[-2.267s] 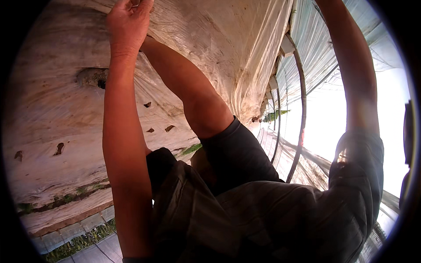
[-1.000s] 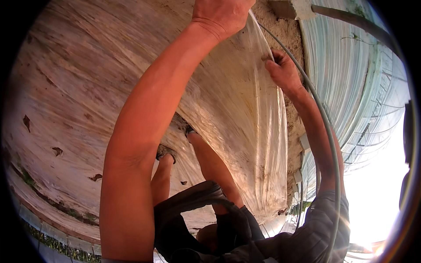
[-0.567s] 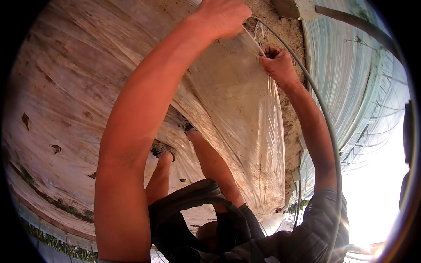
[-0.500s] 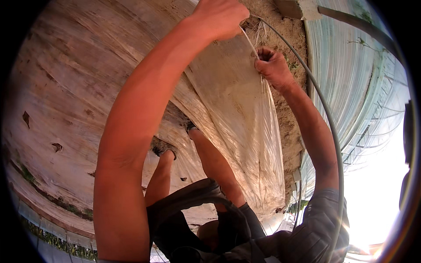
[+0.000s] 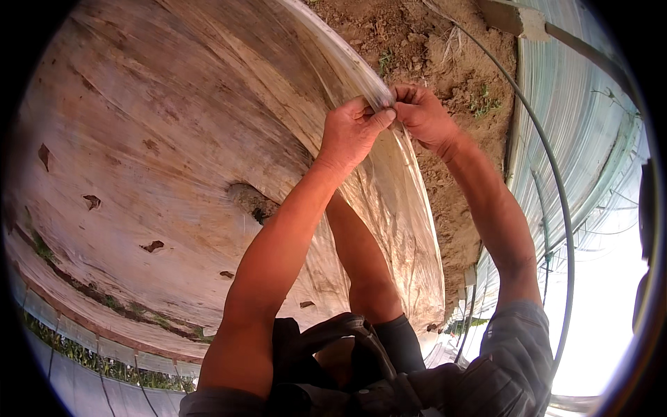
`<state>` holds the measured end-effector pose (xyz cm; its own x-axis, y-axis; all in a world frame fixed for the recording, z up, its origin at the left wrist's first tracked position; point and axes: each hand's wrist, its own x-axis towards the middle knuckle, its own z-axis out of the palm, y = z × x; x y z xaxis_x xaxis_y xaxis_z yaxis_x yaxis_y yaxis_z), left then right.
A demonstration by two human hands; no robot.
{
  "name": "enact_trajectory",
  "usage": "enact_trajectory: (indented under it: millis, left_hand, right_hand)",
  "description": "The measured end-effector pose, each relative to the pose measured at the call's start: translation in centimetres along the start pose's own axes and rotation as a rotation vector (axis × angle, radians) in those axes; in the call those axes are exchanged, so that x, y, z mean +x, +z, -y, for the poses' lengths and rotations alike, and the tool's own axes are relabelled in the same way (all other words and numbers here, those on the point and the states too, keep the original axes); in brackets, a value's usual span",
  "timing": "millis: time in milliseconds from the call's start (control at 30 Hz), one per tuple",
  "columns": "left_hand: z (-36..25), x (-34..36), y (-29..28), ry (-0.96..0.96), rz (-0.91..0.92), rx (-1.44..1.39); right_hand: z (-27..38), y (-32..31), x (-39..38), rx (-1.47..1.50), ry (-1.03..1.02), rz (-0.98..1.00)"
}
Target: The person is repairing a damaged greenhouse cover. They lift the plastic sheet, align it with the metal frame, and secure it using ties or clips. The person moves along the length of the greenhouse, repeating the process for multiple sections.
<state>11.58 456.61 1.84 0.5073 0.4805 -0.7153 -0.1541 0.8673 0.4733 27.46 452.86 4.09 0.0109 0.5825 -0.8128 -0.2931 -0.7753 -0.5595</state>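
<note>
A wide, dirt-stained sheet of clear plastic film [image 5: 187, 146] covers the ground, with several torn holes in it. Its lifted edge runs up to both of my hands, which meet near the upper middle. My left hand [image 5: 351, 132] pinches the gathered film edge between thumb and fingers. Close beside it, fingertips nearly touching, my right hand [image 5: 425, 119] is closed on the same edge. Below the hands, the raised part of the film hangs in shiny folds toward my legs.
Bare brown soil [image 5: 417, 48] with small weeds lies beyond the film's edge. A thin curved pole [image 5: 549, 149] arcs down the right side. Behind it stands a translucent plastic greenhouse wall [image 5: 577, 97]. A furrow with green plants [image 5: 111, 302] runs along the lower left.
My left hand has come down and toward me along the film edge, meeting my right hand. The stretched edge between them is now bunched together. My legs have shifted on the film.
</note>
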Motion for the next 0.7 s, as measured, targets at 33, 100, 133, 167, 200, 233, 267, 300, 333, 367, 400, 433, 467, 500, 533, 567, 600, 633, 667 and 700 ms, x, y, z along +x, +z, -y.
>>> enact_trajectory:
  millis: [33, 100, 133, 167, 200, 233, 267, 300, 333, 367, 400, 433, 467, 500, 533, 567, 600, 633, 667, 700]
  left_hand:
    - [0.6, -0.5, -0.3, -0.015, 0.01, -0.022]
    - [1.4, -0.5, -1.5, 0.002, -0.075, 0.012]
    - [1.3, -0.4, -1.6, 0.014, -0.113, 0.03]
    - [1.3, -0.6, -1.6, 0.019, -0.144, 0.033]
    - [1.5, -1.0, -1.3, 0.024, -0.175, 0.036]
    - [1.5, -1.3, -1.1, 0.027, -0.206, 0.04]
    - [1.7, -1.3, -1.3, 0.021, -0.207, 0.04]
    - [2.0, -1.3, -1.5, 0.014, -0.208, 0.04]
    - [1.9, -1.3, -1.7, 0.01, -0.213, 0.041]
    - [2.0, -1.3, -1.8, 0.011, -0.22, 0.061]
    - [2.0, -1.3, -1.9, 0.011, -0.228, 0.08]
    - [2.1, -1.4, -2.0, 0.009, -0.234, 0.1]
    - [2.1, -1.4, -2.1, 0.001, -0.234, 0.118]
    - [2.2, -1.3, -2.2, -0.007, -0.234, 0.136]
    - [2.2, -1.1, -2.2, -0.014, -0.227, 0.153]
    - [2.3, -1.0, -2.2, -0.008, -0.232, 0.157]
    - [2.4, -0.9, -2.1, -0.001, -0.236, 0.161]
    - [2.4, -0.9, -2.0, 0.004, -0.241, 0.166]
    - [2.5, -1.0, -2.0, -0.004, -0.261, 0.178]
    - [2.5, -1.0, -2.0, -0.012, -0.281, 0.189]
  right_hand:
    - [-0.5, 0.7, 0.1, 0.001, -0.006, -0.02]
    - [-0.7, 1.3, 0.5, -0.186, 0.024, -0.116]
    - [-0.7, 1.3, 0.9, -0.282, 0.034, -0.165]
    - [-0.9, 1.2, 1.3, -0.236, 0.078, -0.149]
    - [-1.6, 0.9, 1.6, -0.191, 0.121, -0.133]
    - [-2.1, 0.8, 1.8, -0.145, 0.166, -0.118]
    - [-2.6, 0.8, 2.1, -0.049, 0.172, -0.091]
    - [-3.1, 0.8, 2.3, 0.047, 0.179, -0.066]
    - [-2.7, 1.5, 2.5, 0.144, 0.185, -0.034]
    - [-2.2, 2.0, 2.3, 0.109, 0.166, -0.017]
    - [-1.6, 2.3, 2.0, 0.073, 0.146, -0.001]
    - [-1.0, 2.8, 1.6, 0.039, 0.127, 0.015]
    - [-0.8, 2.9, 1.5, -0.04, 0.104, 0.013]
    - [-0.8, 2.9, 1.3, -0.119, 0.081, 0.011]
    - [-0.6, 2.8, 1.3, -0.2, 0.054, 0.004]
    - [-0.8, 2.6, 1.4, -0.232, 0.033, -0.043]
    - [-1.2, 2.3, 1.8, -0.265, 0.012, -0.09]
    - [-1.5, 2.0, 2.0, -0.296, -0.007, -0.136]
    - [-1.6, 1.6, 2.1, -0.295, -0.005, -0.153]
    - [-1.7, 1.1, 2.2, -0.294, -0.002, -0.171]
